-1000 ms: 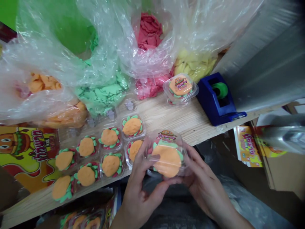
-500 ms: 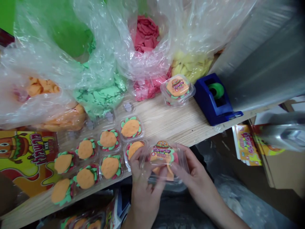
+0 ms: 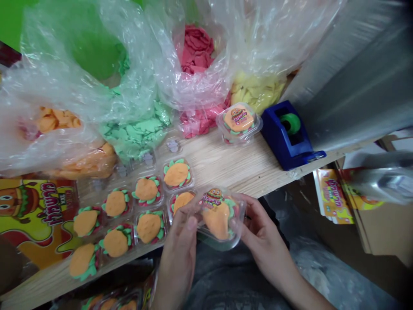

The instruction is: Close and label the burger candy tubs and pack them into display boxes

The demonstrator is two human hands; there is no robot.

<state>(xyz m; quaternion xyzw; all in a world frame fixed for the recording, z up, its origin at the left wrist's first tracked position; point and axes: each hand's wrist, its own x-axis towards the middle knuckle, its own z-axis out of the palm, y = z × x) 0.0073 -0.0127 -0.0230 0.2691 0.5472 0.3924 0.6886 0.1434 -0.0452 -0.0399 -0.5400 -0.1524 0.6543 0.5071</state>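
Note:
My hands hold a clear plastic tub (image 3: 234, 226) above the front edge of a wooden shelf (image 3: 226, 168). A burger-shaped gummy candy (image 3: 217, 219) lies inside, under a small printed burger label (image 3: 214, 199). My left hand (image 3: 177, 245) grips the tub's left side, its fingers curled and partly hiding the tub's corner. My right hand (image 3: 263, 241) supports the right side from below. Beside my left hand stands a group of similar open tubs (image 3: 148, 206) with orange-and-green burger candies. One of those tubs (image 3: 182, 202) sits partly behind the held tub.
Clear plastic bags (image 3: 129, 64) hold green, red, yellow and orange candy pieces at the back of the shelf. A finished tub (image 3: 238, 122) stands near a blue tape dispenser (image 3: 285, 135). A roll of stretch film (image 3: 351, 77) lies right. Printed labels (image 3: 332, 202) hang below.
The held tub has tilted and turned, with its label now toward the upper left. It has shifted slightly left, and my left hand has dropped lower along its side.

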